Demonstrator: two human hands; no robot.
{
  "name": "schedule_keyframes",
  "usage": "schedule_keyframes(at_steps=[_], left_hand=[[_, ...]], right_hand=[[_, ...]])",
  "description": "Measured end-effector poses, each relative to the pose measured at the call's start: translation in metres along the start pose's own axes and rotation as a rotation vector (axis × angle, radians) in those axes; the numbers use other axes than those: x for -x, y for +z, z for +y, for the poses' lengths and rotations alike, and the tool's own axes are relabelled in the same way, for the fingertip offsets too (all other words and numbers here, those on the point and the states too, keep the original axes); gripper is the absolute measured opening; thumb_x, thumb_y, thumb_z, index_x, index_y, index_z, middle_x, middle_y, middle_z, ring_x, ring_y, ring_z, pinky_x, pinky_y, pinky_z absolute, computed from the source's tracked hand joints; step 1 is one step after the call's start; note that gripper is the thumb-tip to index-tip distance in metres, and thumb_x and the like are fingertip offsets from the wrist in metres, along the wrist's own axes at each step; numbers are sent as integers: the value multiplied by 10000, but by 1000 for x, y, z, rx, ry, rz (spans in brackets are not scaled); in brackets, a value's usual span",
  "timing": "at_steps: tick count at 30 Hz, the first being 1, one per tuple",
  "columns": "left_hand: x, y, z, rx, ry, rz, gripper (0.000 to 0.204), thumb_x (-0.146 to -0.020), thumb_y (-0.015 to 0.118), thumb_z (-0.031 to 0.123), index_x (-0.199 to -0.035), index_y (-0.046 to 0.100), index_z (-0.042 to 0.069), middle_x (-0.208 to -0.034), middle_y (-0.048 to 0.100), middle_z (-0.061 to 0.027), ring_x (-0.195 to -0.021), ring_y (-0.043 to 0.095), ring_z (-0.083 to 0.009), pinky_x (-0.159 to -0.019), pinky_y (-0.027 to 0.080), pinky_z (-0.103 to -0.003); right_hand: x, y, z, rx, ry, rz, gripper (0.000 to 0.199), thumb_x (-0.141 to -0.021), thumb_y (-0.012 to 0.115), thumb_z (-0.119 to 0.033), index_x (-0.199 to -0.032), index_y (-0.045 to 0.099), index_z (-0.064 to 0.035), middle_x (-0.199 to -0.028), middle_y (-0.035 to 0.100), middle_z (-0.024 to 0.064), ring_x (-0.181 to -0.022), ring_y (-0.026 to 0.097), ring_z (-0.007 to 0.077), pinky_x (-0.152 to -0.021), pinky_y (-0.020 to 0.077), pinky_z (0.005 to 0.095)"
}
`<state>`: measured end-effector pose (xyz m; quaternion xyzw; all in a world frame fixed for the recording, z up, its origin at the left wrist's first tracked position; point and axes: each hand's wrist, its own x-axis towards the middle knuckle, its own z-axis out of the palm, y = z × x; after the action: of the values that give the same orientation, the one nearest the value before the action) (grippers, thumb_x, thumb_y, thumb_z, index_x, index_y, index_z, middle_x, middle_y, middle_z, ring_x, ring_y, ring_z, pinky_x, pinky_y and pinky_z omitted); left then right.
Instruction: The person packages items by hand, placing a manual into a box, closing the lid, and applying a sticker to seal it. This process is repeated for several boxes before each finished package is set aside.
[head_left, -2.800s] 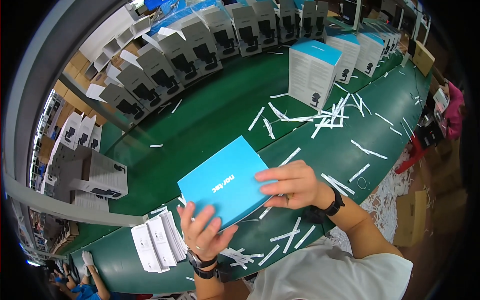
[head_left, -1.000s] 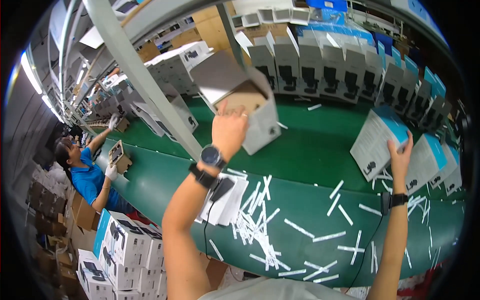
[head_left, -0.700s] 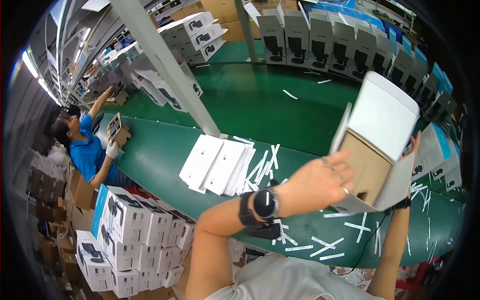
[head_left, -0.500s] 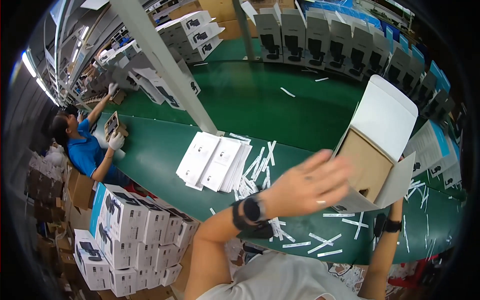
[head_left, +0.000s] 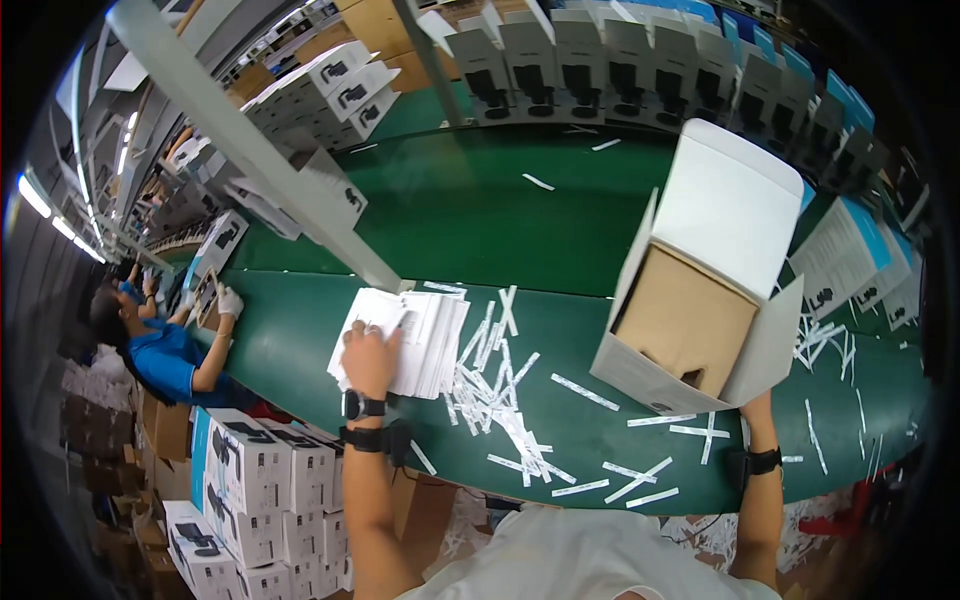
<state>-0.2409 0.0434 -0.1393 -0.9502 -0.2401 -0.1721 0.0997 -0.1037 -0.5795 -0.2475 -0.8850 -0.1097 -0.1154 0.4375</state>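
Observation:
My left hand [head_left: 370, 358] lies on a stack of white booklets [head_left: 430, 345] at the middle left of the bench, its fingers spread over the top ones. To the right stands a tilted white carton [head_left: 655, 375] with its lid [head_left: 742, 210] raised and a side flap folded out. A brown cardboard insert [head_left: 690, 312] with a small notch fills the carton. My right hand [head_left: 758, 408] grips the carton at its near right corner; the fingers are mostly hidden behind the flap.
Printed paper strips [head_left: 510, 420] lie scattered over the green bench [head_left: 290, 320]. A row of open cartons [head_left: 580, 70] stands along the back. A slanted metal post [head_left: 260, 150] rises behind the booklets. Stacked cartons [head_left: 245, 480] stand at lower left, below a co-worker in blue [head_left: 165, 360].
My left hand has moved from beside the carton leftward onto the booklets. My right hand stays at the carton. The view has shifted, and a co-worker at the left has changed posture.

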Motion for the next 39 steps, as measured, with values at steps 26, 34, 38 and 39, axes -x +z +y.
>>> schedule_keyframes(at_steps=[26, 34, 38, 39], left_hand=[[36, -165, 214, 1557, 460, 563, 775, -694, 867, 121, -1326, 447, -33, -1288, 441, -195, -1098, 587, -304, -876, 534, -326], [69, -205, 244, 557, 850, 132, 654, -779, 785, 191, -1330, 509, -29, -1346, 529, -268, -1228, 541, -438, -1038, 432, -502], [65, -192, 248, 559, 895, 157, 509, -812, 716, 109, -1281, 564, -14, -1392, 515, -255, -1279, 518, -425, -1059, 417, -493], [65, -191, 249, 575, 904, 156, 509, -812, 716, 109, -1281, 564, -14, -1392, 515, -255, -1279, 518, -425, -1059, 417, -493]], right_hand=[[-50, -18, -210, -452, -452, -331, 1100, -595, 949, -259, -1513, 376, -62, -1524, 407, 124, -874, 619, 115, -728, 523, 260], [-49, -51, -252, -303, -650, -327, 548, -809, 700, -439, -1142, 658, -6, -1204, 647, 203, -949, 698, 323, -747, 559, 325], [-50, -60, -259, -172, -429, -211, 311, -854, 674, -274, -1041, 643, -28, -1033, 671, 164, -806, 668, 307, -682, 532, 328], [-60, -58, -258, -77, -447, -159, 224, -849, 676, -211, -987, 637, -40, -957, 660, 143, -752, 641, 294, -650, 512, 333]])
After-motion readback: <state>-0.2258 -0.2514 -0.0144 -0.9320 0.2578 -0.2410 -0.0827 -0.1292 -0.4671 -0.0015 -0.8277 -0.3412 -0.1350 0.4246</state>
